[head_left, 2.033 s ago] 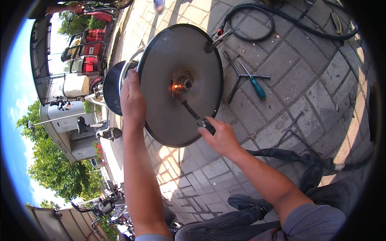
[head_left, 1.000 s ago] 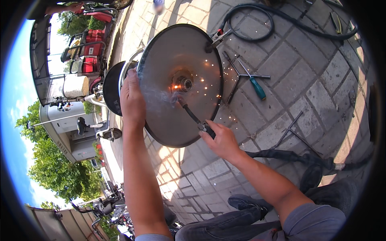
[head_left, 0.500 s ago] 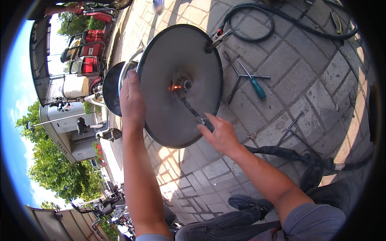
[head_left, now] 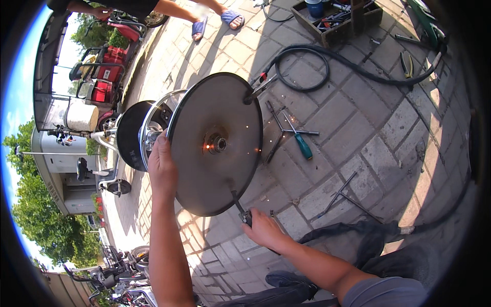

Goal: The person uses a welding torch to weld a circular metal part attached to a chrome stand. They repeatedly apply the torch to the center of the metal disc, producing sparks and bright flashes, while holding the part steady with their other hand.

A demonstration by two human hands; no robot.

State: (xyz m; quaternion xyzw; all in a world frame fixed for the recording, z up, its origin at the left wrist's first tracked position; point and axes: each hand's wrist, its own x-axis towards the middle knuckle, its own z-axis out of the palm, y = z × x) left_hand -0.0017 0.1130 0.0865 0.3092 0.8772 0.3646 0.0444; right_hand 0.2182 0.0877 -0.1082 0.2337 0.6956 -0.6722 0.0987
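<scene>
A bar stool lies on its side, its round grey base [head_left: 202,176] facing me, with the chrome ring [head_left: 149,118] and black seat [head_left: 130,135] behind. My left hand [head_left: 163,166] grips the base's left edge, fingers partly hidden behind it. Beside the base's central hub [head_left: 219,144] a small spot glows orange, and sparks scatter. In my closed right hand [head_left: 263,228] is a welding electrode holder [head_left: 246,218]; its dark rod points up in front of the lower base, away from the hub. A metal clamp [head_left: 255,92] bites the upper right rim.
On the paving right of the stool lie a T-handled wrench [head_left: 276,133], a green screwdriver [head_left: 303,147] and another T-shaped tool [head_left: 339,193]. Black cable [head_left: 358,61] loops beyond, near pliers [head_left: 407,65] and a wooden toolbox [head_left: 335,33]. Someone's sandalled feet [head_left: 232,19] stand at the top.
My right hand has drawn the electrode holder back from the hub toward the base's lower edge. Sparks now fly over the base and paving. The view has shifted, bringing in the toolbox and feet.
</scene>
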